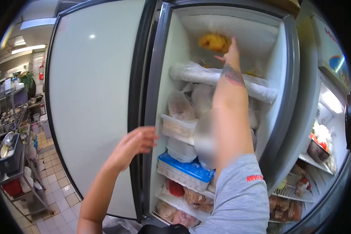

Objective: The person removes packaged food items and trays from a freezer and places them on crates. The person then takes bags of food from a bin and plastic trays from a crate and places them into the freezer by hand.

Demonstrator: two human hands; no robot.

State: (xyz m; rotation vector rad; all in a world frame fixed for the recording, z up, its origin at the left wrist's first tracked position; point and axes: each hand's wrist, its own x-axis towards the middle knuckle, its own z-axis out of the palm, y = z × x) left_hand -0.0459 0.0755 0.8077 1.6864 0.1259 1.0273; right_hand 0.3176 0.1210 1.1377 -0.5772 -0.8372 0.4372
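Observation:
My right hand [231, 55] reaches into the top compartment of an upright freezer, its thumb and fingers apart. Just left of the fingers is a yellow-orange packet [214, 42], slightly blurred; whether the fingertips touch it I cannot tell. Below my wrist runs a frost-covered shelf [197, 73]. My left hand [136, 145] hangs lower down in front of the freezer's left edge, fingers stretched out and holding nothing. Closest to it inside is a clear plastic tub [179, 128]. My right arm hides part of the middle shelves.
The freezer's white door [93, 97] stands wide open at left. Lower shelves hold bagged food, a blue-lidded container [187, 167] and wrapped meat [199, 199]. At right is a lit fridge with a metal bowl [318, 151]. A steel rack [13, 177] stands far left on the tiled floor.

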